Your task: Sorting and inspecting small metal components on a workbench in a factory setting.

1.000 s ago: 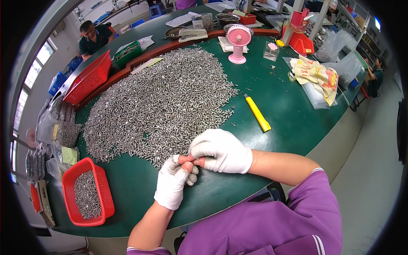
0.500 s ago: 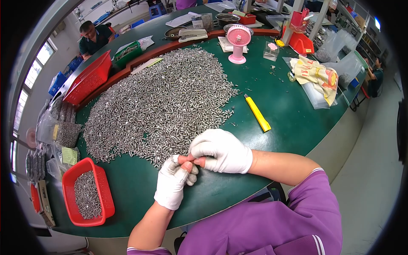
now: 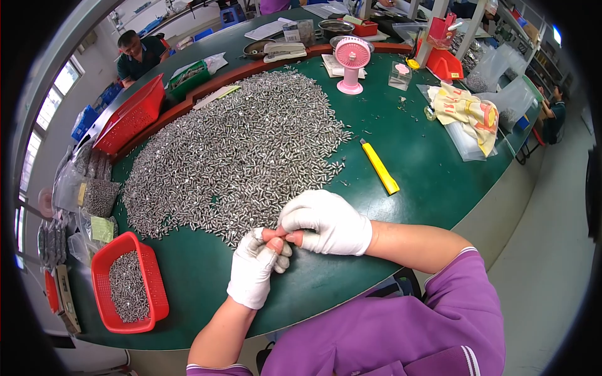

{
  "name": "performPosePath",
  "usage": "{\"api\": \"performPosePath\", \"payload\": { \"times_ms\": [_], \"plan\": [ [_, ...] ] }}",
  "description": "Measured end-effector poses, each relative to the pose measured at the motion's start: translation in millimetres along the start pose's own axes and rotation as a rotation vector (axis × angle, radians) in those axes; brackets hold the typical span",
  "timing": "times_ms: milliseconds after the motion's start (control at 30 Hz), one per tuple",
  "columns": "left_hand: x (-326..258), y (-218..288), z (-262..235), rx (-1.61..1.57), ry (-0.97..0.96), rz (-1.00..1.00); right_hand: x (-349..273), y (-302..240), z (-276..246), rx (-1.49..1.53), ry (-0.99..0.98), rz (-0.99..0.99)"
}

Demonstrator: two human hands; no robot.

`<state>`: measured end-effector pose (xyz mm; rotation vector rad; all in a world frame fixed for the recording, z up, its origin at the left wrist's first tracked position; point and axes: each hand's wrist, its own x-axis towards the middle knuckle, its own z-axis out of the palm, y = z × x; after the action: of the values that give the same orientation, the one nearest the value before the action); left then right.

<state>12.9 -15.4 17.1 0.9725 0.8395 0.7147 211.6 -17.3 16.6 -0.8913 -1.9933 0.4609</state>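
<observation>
Both my hands wear white gloves with the fingertips cut off. My left hand [image 3: 256, 268] and my right hand [image 3: 326, 222] meet at the near edge of a large heap of small silver metal pins [image 3: 232, 156] on the green table [image 3: 401, 175]. The bare fingertips of both hands pinch together at one spot. Whatever they pinch is too small to make out. A small red basket [image 3: 100, 294] partly filled with the same pins stands to the left of my left hand.
A yellow utility knife [image 3: 380, 167] lies right of the heap. A pink desk fan [image 3: 352, 62], a big red basket [image 3: 132, 116], bags of pins [image 3: 94, 197] and a yellow cloth [image 3: 467, 113] ring the table. Another person [image 3: 141, 56] sits at the far left.
</observation>
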Motion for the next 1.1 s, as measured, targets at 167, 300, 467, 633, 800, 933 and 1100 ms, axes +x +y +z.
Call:
{"api": "performPosePath", "payload": {
  "times_ms": [167,300,467,633,800,933,1100],
  "plan": [
    [-0.4,0.7,-0.1,0.011,0.009,0.006,0.4,0.1,0.3,-0.011,0.017,-0.019],
    [1.7,-0.5,-1.0,0.01,0.001,0.006,0.3,1.4,0.0,-0.002,0.02,-0.015],
    [-0.5,0.2,-1.3,-0.005,0.016,0.012,1.2,0.7,0.8,0.007,0.021,-0.021],
    [1.7,-1.8,-2.9,-0.029,0.007,0.016,1.0,0.8,-0.2,-0.017,0.015,-0.02],
    [1.4,-0.8,-2.3,-0.024,0.016,0.03,1.6,1.1,-0.1,-0.042,0.019,-0.044],
    [2.9,0.2,-3.9,-0.048,0.036,0.046,1.9,3.1,-2.0,-0.068,0.025,-0.046],
    [3.7,1.7,-3.9,-0.093,0.052,0.072,3.0,7.1,-2.5,-0.099,0.028,-0.013]
  ]
}}
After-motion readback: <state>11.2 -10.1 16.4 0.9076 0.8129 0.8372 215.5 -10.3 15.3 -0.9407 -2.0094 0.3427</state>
